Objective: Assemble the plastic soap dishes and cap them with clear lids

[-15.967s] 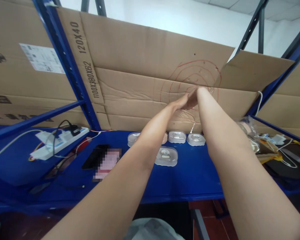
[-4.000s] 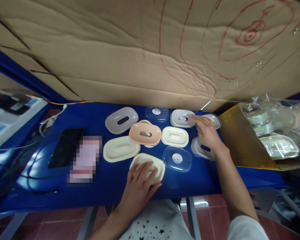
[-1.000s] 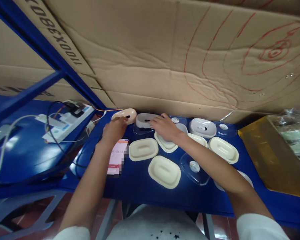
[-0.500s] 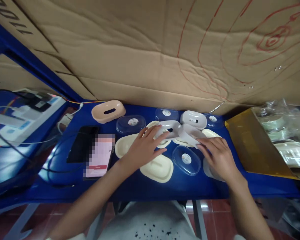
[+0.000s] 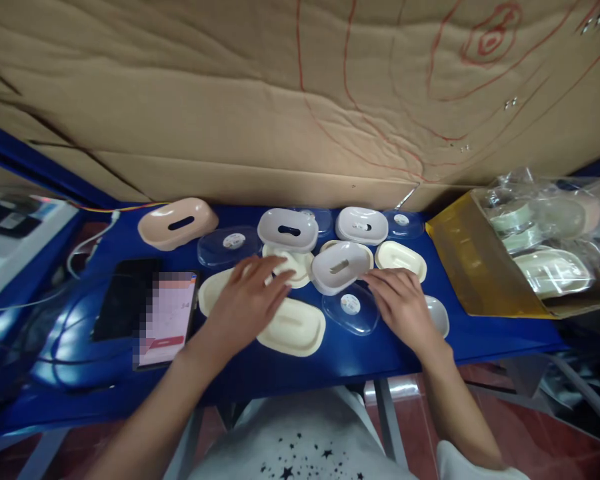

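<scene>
My left hand (image 5: 247, 300) hovers with its fingers apart over the cream oval pieces, its fingertips near a small cream piece (image 5: 297, 267); nothing is in it. Just behind them sits a white slotted dish (image 5: 287, 230). A second white slotted dish (image 5: 341, 267) lies tilted in the middle, over a cream piece. My right hand (image 5: 397, 300) is at its right edge, fingertips close together; whether they touch or grip the dish is unclear. A clear lid with a round label (image 5: 350, 310) lies in front of that dish. A cream oval piece (image 5: 295, 327) is beside my left hand.
A peach dish (image 5: 177, 223), another clear lid (image 5: 227, 245) and a third white dish (image 5: 361, 225) stand along the back. A lit phone (image 5: 167, 320) and a dark one (image 5: 127, 297) lie left. An open cardboard box (image 5: 480, 280) with bagged pieces is at the right.
The view has shifted right. One white dish now sits at the back, out from under my left hand. The other, earlier held tilted in my right hand, is lower over the middle.
</scene>
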Tool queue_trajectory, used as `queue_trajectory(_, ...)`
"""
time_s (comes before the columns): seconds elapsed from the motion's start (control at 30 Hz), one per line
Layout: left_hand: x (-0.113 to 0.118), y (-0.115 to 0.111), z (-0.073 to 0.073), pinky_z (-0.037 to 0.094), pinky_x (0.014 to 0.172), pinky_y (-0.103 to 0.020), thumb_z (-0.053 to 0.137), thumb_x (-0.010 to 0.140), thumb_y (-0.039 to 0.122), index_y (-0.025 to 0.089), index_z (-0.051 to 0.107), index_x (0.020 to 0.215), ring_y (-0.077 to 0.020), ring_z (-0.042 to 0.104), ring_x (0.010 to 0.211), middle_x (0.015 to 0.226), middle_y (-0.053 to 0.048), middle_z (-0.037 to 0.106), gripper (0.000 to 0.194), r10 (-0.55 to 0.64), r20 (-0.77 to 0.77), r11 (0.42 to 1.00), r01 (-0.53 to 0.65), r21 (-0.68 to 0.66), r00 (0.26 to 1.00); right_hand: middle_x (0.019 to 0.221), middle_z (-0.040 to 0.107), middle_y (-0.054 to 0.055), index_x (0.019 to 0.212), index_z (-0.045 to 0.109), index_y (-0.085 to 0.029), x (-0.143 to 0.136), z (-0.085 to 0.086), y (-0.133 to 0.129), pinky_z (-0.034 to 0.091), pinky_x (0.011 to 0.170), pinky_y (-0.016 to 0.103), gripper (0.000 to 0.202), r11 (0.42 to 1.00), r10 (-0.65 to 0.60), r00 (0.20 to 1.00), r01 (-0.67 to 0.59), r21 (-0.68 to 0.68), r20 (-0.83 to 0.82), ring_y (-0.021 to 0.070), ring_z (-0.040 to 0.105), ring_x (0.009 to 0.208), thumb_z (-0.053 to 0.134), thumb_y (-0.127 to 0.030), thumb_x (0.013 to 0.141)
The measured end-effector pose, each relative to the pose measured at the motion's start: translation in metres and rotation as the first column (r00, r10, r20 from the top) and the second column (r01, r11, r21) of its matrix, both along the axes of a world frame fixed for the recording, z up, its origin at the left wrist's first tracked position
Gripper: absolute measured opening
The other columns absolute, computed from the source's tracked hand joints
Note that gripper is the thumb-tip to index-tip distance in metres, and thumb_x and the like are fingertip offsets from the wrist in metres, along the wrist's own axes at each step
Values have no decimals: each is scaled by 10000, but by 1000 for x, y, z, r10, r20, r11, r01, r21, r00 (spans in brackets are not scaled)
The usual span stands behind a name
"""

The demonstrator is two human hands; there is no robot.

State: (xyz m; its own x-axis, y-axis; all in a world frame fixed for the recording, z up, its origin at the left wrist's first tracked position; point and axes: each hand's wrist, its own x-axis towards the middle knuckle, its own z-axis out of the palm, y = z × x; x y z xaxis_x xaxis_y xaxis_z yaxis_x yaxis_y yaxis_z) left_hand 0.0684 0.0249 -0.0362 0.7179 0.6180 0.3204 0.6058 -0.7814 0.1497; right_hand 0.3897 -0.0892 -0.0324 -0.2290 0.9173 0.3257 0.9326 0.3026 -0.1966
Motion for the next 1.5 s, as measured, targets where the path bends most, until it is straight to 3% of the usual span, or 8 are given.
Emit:
queue_trajectory(0.13,-6,-58,-13,464,1226,-518,554,1093,311,275,695,1345,-283,624,1388,1486,-91,672,290,-180,10,974,180,-135,984,1329,768,77,1412,674,-276,28,3,-40,491,1051,474,383,992,-123,991,120,-45,-58,268,707,1213,515,-172,1080)
queue_trajectory(0.3,-25,-88,-41,469,1183,-569,622,1057,301,266,650,1437,-350,585,1450,1537,-130,635,383,-80,0,986,79,-147,997,1423,728,99,1442,649,-290,56,-28,-100,507,1074,538,365,962,-265,963,260,-86,-54,310,701,1282,570,-310,1087)
queue_trajectory(0.43,-25,-97,-48,496,1072,-509,586,1079,282,277,649,1451,-327,683,1316,1459,-131,696,377,17,-8,989,-18,-149,1000,1447,714,95,1425,658,-301,62,-43,-114,528,1078,560,402,958,-283,957,278,-71,-67,307,687,1324,476,-185,1086)
queue_trajectory(0.57,-18,-105,-44,483,1029,-483,585,1089,298,268,649,1447,-311,703,1251,1431,-128,716,365,59,12,987,-56,-153,998,1402,726,123,1429,656,-281,33,-29,-89,533,1079,588,429,956,-278,954,285,61,-110,330,690,1300,506,-138,1053)
queue_trajectory(0.8,-25,-101,-26,419,1177,-570,647,1060,325,299,634,1469,-335,638,1354,1504,-134,660,410,145,54,980,-136,-143,988,1530,663,81,1516,603,-306,-47,-27,-44,502,1184,610,453,984,44,996,-57,-169,-78,301,628,1424,568,-219,1073)
queue_trajectory(1.03,-21,-113,-31,421,1210,-600,617,1075,314,272,669,1416,-324,621,1394,1499,-151,659,347,114,103,977,-92,-195,988,1462,712,21,1242,744,-352,-27,-18,-55,582,1094,609,427,948,141,979,-176,-266,-146,287,657,1393,505,-78,1017)
queue_trajectory(1.27,-37,-84,-38,393,1216,-623,523,1075,193,241,629,1460,-363,546,1486,1608,-154,574,402,322,75,943,-313,-118,944,1630,568,112,1506,595,-256,-36,-26,-1,405,1232,644,478,994,56,997,-61,-86,-61,313,488,1556,457,-114,1070)
queue_trajectory(1.5,-51,-71,-41,427,1157,-598,537,1051,167,232,692,1330,-351,661,1340,1468,-121,702,326,441,31,889,-432,-151,897,1278,787,78,1373,706,-267,-30,-32,24,375,1189,583,306,999,47,998,-47,-4,52,276,728,1162,572,-308,1101)
